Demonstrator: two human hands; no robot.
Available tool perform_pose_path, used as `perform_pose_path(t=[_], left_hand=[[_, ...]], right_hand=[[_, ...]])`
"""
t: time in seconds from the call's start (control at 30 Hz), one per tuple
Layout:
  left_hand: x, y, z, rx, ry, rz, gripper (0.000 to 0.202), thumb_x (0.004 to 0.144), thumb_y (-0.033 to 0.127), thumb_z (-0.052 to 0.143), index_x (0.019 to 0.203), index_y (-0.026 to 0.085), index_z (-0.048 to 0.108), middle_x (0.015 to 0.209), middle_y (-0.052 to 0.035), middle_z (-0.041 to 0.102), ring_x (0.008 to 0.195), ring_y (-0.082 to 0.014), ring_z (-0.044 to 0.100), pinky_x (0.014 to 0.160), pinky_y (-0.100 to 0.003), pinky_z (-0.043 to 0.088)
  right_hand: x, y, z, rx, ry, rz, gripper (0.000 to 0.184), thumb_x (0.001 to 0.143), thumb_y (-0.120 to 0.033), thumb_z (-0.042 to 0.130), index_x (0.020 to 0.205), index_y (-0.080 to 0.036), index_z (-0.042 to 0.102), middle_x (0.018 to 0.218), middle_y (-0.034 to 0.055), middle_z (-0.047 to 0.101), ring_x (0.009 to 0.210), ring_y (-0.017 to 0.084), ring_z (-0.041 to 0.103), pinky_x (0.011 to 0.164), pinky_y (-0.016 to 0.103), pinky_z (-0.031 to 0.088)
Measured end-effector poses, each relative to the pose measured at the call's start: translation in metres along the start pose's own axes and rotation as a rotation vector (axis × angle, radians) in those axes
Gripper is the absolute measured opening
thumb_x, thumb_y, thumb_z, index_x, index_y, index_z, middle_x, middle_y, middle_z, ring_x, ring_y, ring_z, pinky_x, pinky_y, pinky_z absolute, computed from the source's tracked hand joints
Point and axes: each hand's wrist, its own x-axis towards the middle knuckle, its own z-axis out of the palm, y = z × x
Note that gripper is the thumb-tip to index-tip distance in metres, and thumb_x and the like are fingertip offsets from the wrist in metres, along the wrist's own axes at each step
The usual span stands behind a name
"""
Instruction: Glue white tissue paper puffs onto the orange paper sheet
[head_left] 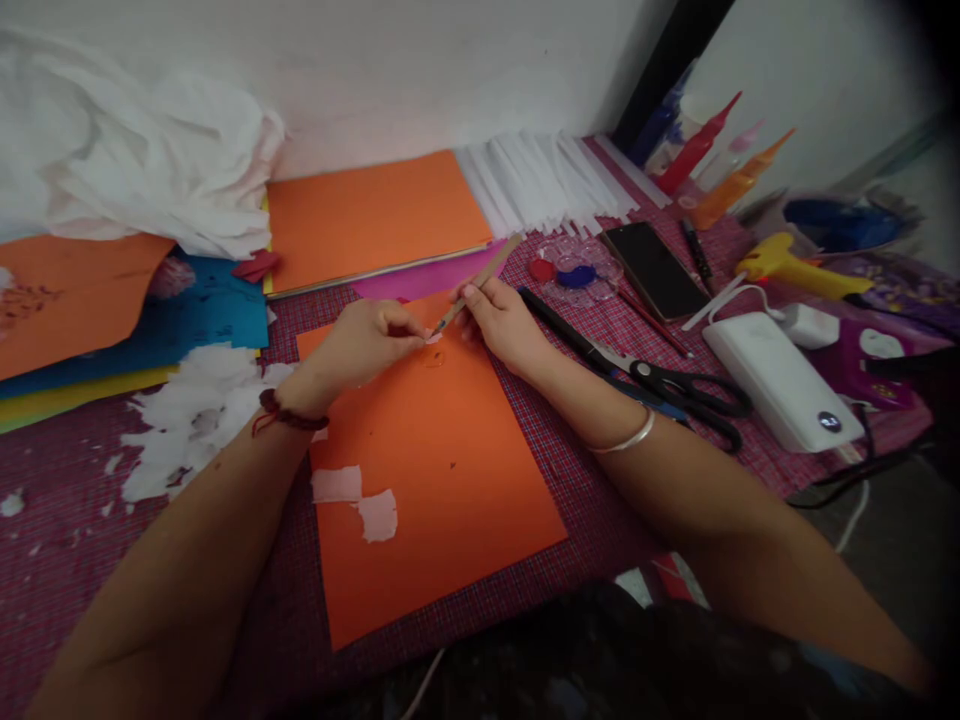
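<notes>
An orange paper sheet [442, 480] lies in front of me on the red checked cloth. My left hand [364, 345] pinches a small pale scrap of tissue [433, 339] at the sheet's upper part. My right hand [504, 320] grips a thin wooden brush [480, 283], its tip touching that scrap. Two torn pale pieces [356, 497] lie lower on the orange sheet.
Black scissors [660, 378], a phone [654, 268], a paint palette [574, 270], a white power bank [780, 378], glue bottles [705, 150] and a yellow glue gun [787, 262] lie right. Coloured paper [367, 215], white tissue [135, 160] and torn bits [187, 420] lie left and behind.
</notes>
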Motion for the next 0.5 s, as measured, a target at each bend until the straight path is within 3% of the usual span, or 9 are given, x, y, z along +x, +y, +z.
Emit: perform_pose_path(t=[0.17, 0.33, 0.5], left_hand=[[-0.0013, 0.0012, -0.0005, 0.01, 0.011, -0.037, 0.026, 0.077, 0.041, 0.067, 0.078, 0.018, 0.078, 0.077, -0.0053, 0.073, 0.068, -0.016, 0.058, 0.062, -0.029, 0.039], [-0.0041, 0.0081, -0.001, -0.005, -0.012, -0.048, 0.026, 0.077, 0.044, 0.069, 0.075, 0.019, 0.076, 0.071, -0.0015, 0.069, 0.062, -0.0138, 0.052, 0.059, -0.029, 0.036], [-0.0038, 0.0089, 0.0002, -0.02, -0.014, -0.038, 0.028, 0.075, 0.048, 0.071, 0.07, 0.021, 0.074, 0.066, 0.0004, 0.065, 0.058, -0.0127, 0.049, 0.057, -0.03, 0.034]], right_hand=[[-0.0006, 0.001, -0.0009, 0.006, -0.006, 0.006, 0.026, 0.102, -0.042, 0.054, 0.087, -0.022, 0.055, 0.064, -0.0053, 0.053, 0.049, 0.008, 0.05, 0.047, 0.021, 0.043], [-0.0008, 0.003, -0.0015, 0.007, -0.014, -0.028, 0.031, 0.1, -0.05, 0.056, 0.086, -0.023, 0.054, 0.065, -0.0049, 0.053, 0.049, 0.008, 0.05, 0.047, 0.022, 0.043], [-0.0017, 0.0017, -0.0016, -0.014, -0.034, -0.017, 0.029, 0.102, -0.046, 0.052, 0.085, -0.023, 0.054, 0.063, -0.005, 0.052, 0.049, 0.008, 0.049, 0.048, 0.022, 0.042]])
